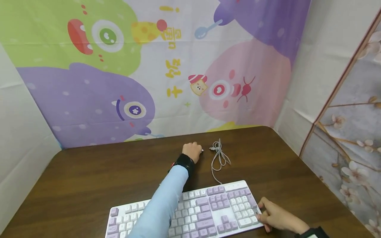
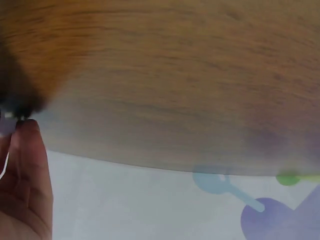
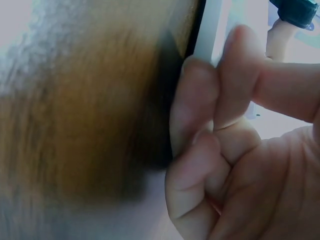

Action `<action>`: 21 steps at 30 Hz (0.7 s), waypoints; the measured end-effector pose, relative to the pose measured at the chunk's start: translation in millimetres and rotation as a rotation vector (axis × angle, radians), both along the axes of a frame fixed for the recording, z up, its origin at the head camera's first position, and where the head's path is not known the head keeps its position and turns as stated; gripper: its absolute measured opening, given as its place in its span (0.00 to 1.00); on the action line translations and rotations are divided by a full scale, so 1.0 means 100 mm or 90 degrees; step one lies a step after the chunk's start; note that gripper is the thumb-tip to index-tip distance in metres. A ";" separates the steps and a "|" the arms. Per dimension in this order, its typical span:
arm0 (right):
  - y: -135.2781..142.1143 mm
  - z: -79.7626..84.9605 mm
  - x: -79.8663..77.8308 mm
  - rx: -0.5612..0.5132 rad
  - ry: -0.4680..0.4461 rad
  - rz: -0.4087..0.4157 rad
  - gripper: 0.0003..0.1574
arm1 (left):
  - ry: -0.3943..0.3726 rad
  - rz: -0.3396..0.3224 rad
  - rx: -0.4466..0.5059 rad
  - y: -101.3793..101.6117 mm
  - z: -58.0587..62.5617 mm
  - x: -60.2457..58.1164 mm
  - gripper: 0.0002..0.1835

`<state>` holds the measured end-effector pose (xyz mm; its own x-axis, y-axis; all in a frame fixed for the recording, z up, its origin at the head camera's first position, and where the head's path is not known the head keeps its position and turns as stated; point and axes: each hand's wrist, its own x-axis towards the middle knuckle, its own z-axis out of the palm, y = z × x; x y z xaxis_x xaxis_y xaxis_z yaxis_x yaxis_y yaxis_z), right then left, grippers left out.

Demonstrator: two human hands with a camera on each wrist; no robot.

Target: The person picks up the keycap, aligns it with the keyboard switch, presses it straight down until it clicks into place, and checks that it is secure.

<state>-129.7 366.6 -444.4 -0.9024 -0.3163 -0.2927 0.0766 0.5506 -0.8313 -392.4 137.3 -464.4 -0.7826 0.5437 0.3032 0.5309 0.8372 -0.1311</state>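
Observation:
A white and purple keyboard lies across the front of the table, partly covered by the left sleeve. My right hand grips its right edge; in the right wrist view the curled fingers meet the keyboard's pale side. My left hand reaches past the keyboard, low over the back of the table. Its fingertips pinch a small pale thing, mostly cut off in the left wrist view and too little seen to name. A white bit of it shows beside the hand in the head view.
A bundled grey cable with its plug lies right of my left hand and runs to the keyboard's back edge. The brown wooden table ends at a cartoon-printed cloth. A flower-patterned panel stands at the right.

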 end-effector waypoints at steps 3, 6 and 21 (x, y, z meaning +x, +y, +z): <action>0.00 0.01 -0.02 0.000 -0.005 0.005 0.16 | -0.024 -0.007 0.022 -0.03 0.06 0.03 0.07; 0.01 0.02 -0.02 0.005 -0.004 0.012 0.16 | -0.103 -0.019 0.019 -0.06 0.14 0.08 0.16; -0.01 0.07 -0.04 0.016 -0.020 0.029 0.16 | -0.311 -0.075 -0.014 -0.47 0.33 0.30 0.28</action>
